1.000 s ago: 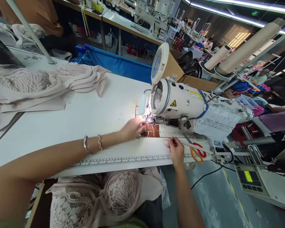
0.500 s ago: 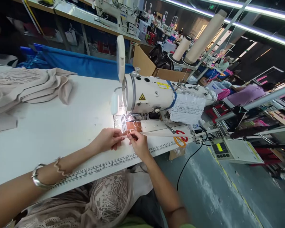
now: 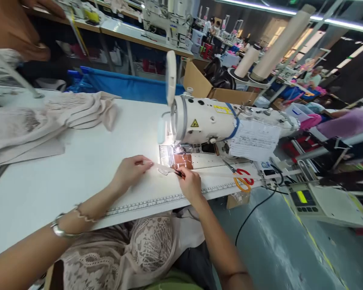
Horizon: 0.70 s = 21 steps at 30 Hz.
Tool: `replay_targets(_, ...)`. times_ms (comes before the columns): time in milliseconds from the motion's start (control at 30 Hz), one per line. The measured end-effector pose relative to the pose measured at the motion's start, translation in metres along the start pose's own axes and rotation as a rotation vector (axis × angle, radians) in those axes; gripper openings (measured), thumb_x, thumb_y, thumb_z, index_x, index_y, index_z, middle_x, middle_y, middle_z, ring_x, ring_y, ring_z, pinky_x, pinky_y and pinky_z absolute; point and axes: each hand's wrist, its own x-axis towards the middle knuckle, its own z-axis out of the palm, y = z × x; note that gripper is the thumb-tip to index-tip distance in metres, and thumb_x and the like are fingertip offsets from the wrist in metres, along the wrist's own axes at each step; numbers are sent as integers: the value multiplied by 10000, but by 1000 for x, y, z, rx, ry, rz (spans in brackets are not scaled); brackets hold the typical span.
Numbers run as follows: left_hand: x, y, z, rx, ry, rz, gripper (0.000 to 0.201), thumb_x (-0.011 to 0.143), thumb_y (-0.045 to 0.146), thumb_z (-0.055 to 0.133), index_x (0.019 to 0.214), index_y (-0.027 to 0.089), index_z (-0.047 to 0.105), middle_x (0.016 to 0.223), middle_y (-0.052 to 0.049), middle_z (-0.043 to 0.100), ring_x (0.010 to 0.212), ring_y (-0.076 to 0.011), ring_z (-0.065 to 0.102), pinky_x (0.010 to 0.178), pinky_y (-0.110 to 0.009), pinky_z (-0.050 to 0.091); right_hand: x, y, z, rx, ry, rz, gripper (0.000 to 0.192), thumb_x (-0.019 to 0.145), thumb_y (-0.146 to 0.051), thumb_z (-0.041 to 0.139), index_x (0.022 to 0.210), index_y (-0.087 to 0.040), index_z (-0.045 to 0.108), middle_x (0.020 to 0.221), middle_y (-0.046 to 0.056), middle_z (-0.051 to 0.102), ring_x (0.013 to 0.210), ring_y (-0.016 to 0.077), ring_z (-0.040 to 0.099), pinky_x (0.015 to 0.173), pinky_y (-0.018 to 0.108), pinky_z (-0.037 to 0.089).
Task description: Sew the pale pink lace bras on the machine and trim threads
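So the hands have just moved apart: half a second ago the fingertips nearly met, and now a pale strip [image 3: 165, 167] shows in the gap, just in front of the sewing machine [image 3: 204, 119] and over the bench [image 3: 133, 137]. The left hand [image 3: 129, 174] has its fingers pinched on one end. The right hand [image 3: 190, 186] has its fingers curled round a small dark tool [image 3: 179, 173] (snips maybe, too small to be sure) right by the strip; can't tell if they're gripping the strip as well. For the work in hand, I'd say that leaves this stretch exposed next to the tool. More pale strip runs off to the right, near the orange-and-red scissors [image 3: 242, 185].
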Motion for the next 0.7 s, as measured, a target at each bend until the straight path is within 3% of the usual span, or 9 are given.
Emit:
replay_targets(67, -7, 2, 13, -175, 8, -52, 224, 597, 371, 761, 673, 170, 699, 630, -1, 682, 614, -159, 597, 579, -240, 428, 0, 2, 1, 36, 17, -10, 99, 865, -250, 627, 853, -265, 723, 759, 6, 745, 699, 198, 629, 626, 257, 361)
replay_targets(167, -16, 2, 32, -563, -12, -115, 239, 596, 343, 747, 653, 173, 588, 798, -61, 754, 784, -200, 703, 771, -315, 544, -1, 5, 0, 110, 14, -34, 136, 869, -287, 591, 827, -257, 717, 684, -2, 701, 636, 184, 579, 614, 260, 354)
replay_targets(267, -23, 2, 47, -754, -21, -126, 279, 637, 355, 741, 714, 186, 533, 725, -45, 742, 744, -208, 730, 836, -382, 561, -5, 7, -3, 178, -14, -48, 181, 878, -325, 562, 815, -242, 710, 624, -9, 655, 581, 171, 531, 604, 263, 357)
replay_targets(500, -26, -3, 61, -655, -34, -67, 341, 683, 428, 767, 739, 165, 558, 694, -19, 692, 575, -135, 652, 638, -294, 547, -18, 13, -16, 250, -108, -94, 208, 876, -381, 581, 825, -230, 715, 630, -10, 640, 584, 160, 532, 607, 263, 379)
replay_targets(700, -31, -7, 73, -548, -102, -5, 326, 685, 432, 775, 711, 159, 598, 640, -8, 679, 441, -78, 521, 455, -211, 428, -11, -2, -31, 379, 42, -43, 376, 921, -536, 526, 819, -201, 663, 623, -19, 568, 561, 136, 472, 556, 249, 355)
